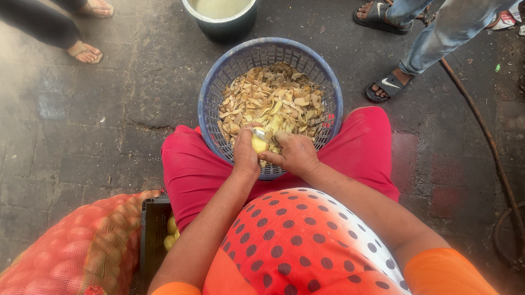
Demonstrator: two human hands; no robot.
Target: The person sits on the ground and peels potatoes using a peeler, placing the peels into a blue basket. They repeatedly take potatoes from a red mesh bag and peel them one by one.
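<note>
1. Left hand (246,156): fingers curled tight around a pale yellow peeled potato (259,144), held over the near rim of the basket.
2. Right hand (296,153): closed, fingers bent in toward the potato; a small metal peeler (263,133) sits at the potato's far side, touching it. The grip on the peeler is partly hidden, but the hand is clenched on it.
3. Both hands meet at the potato, just touching each other, above the person's lap.
4. Blue plastic basket (211,96): round, slotted wall, sits between the knees, far of the hands. It holds a heap of tan and yellow peelings (271,98).
5. Red trousers (191,170) flank the basket left and right; an orange top with dark dots fills the near frame.
6. Near left: a red net sack (57,269) packed with potatoes, lying against a dark crate (153,233); a few yellow peeled pieces show in the crate.
7. Far centre: a dark bucket (223,23) of cloudy liquid, just beyond the basket.
8. Right: a brown hose (487,140) runs across the dark floor.
9. Far left and far right: feet of other people in sandals, well apart from the hands.
</note>
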